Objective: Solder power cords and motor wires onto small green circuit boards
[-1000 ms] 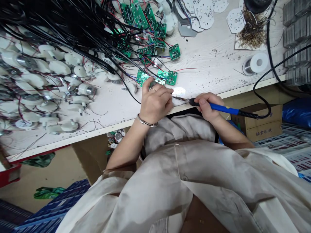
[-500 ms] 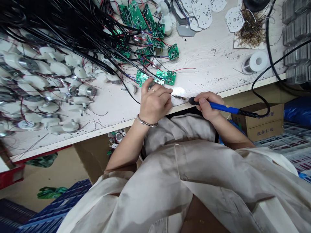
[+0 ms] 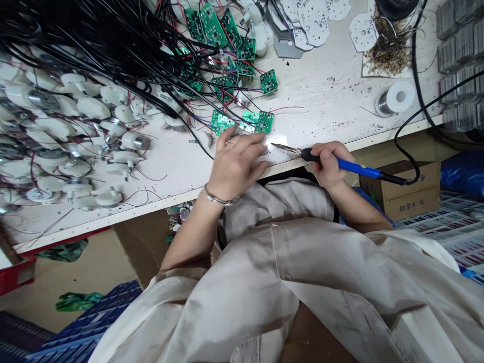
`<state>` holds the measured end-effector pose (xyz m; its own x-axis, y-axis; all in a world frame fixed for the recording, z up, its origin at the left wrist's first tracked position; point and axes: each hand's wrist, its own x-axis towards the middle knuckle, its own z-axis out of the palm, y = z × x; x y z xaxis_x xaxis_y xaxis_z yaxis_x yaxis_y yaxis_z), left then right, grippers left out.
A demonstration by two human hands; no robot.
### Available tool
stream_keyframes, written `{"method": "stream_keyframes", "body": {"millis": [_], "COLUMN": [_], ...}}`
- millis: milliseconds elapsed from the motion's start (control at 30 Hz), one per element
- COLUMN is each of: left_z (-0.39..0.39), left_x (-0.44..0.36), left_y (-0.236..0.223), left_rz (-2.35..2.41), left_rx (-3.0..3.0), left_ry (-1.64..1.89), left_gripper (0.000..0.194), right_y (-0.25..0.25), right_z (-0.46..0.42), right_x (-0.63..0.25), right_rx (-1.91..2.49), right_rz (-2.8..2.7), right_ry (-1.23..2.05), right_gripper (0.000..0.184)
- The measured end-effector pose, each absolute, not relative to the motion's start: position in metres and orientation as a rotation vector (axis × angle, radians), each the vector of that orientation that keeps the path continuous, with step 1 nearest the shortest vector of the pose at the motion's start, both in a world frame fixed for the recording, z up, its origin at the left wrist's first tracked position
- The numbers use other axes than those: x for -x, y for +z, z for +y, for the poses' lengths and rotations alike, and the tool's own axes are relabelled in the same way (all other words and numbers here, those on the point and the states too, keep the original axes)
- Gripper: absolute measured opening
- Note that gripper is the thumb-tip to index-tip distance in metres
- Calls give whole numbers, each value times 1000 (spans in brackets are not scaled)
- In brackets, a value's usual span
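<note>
A blue-handled soldering iron (image 3: 353, 168) is gripped in my right hand (image 3: 331, 164), with its metal tip pointing left over a white round board (image 3: 279, 149). That board lies near the table's front edge, its left part partly covered by my left fingers. My left hand (image 3: 236, 166) rests beside it with fingers spread and thumb apart; nothing shows between them. Just beyond its fingertips lie green circuit boards (image 3: 264, 122) with red and black wires attached.
White motor housings (image 3: 94, 108) with thin wires crowd the table's left, under a bundle of black cables (image 3: 124, 45). A solder spool (image 3: 399, 97) and solder-littered pad (image 3: 387, 63) stand right. White boards (image 3: 313, 20) lie at the back. The iron's cord (image 3: 412, 101) crosses the right edge.
My left hand has opened its fingers and shifted slightly left, away from the white board. My right hand has drawn the soldering iron a little to the right.
</note>
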<state>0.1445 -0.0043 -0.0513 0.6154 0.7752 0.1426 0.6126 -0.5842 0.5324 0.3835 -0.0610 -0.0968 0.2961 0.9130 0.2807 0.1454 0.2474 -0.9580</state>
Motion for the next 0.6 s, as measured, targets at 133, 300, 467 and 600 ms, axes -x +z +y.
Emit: {"method": "stream_keyframes", "body": {"millis": [133,300,467,600], "left_z": [-7,-4,2,10], "left_x": [-115,-79,-79,-97], "left_y": [-15,-9,-23,-22], "left_rz": [1172,1302,1086,636], "left_rx": [-2300,-2452,-2933,-3152], "left_ry": [732,870,408,660], "left_gripper": [28,25,26,20], "right_y": [-94,-88,-85,-85], "right_z": [-58,-56,-40,-26], "right_x": [-380,-390,-416,-434], "right_rx": [1213,1180,1224,1347], "right_rz": [-1152,-1118,-926,-828], "right_ry": [614,484,272,194], "right_gripper": [29,26,29,37]}}
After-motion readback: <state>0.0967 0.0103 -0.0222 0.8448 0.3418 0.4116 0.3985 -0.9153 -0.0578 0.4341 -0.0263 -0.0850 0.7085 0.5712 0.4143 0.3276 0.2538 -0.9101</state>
